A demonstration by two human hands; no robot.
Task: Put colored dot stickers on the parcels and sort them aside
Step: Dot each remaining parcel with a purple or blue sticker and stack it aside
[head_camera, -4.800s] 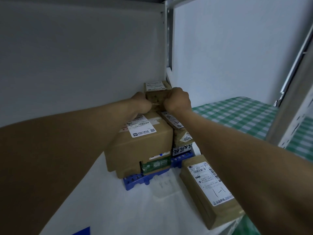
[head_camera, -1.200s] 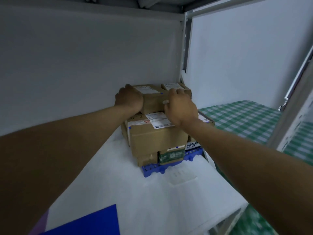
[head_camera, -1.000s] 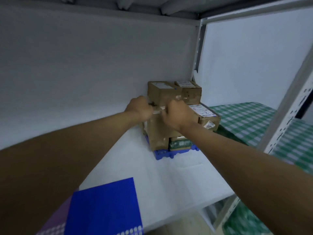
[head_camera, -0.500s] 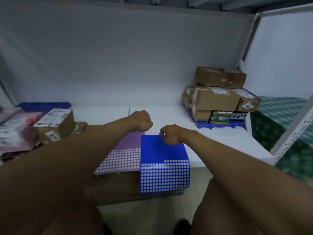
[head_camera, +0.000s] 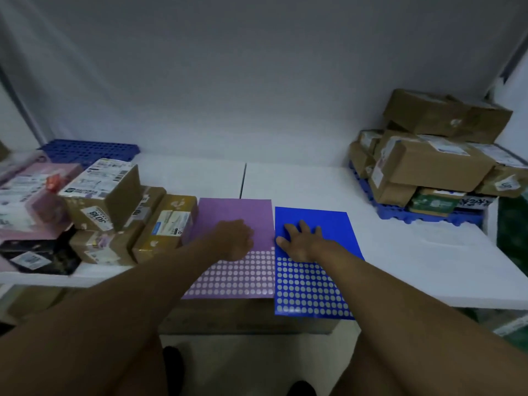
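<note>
A purple sticker sheet (head_camera: 234, 215) and a blue sticker sheet (head_camera: 328, 224) lie side by side at the front of the white shelf (head_camera: 314, 184); the near part of each shows empty white dots. My left hand (head_camera: 234, 242) hovers curled over the purple sheet; whether it holds anything is hidden. My right hand (head_camera: 300, 238) lies flat with spread fingers on the blue sheet. A stack of brown parcels (head_camera: 428, 164) sits on a blue pallet (head_camera: 423, 215) at the right. Another pile of parcels (head_camera: 114, 212) lies at the left.
A second blue pallet (head_camera: 88, 150) lies at the back left behind pink and black packages (head_camera: 31, 201). A cardboard box (head_camera: 243, 315) sits under the shelf's front edge. A green checked cloth (head_camera: 511, 224) shows at the far right. My legs are below.
My view has swung from the right parcel stack to the middle of the shelf. Both hands left the stack and came down onto the sticker sheets; the right hand has flattened onto the blue sheet.
</note>
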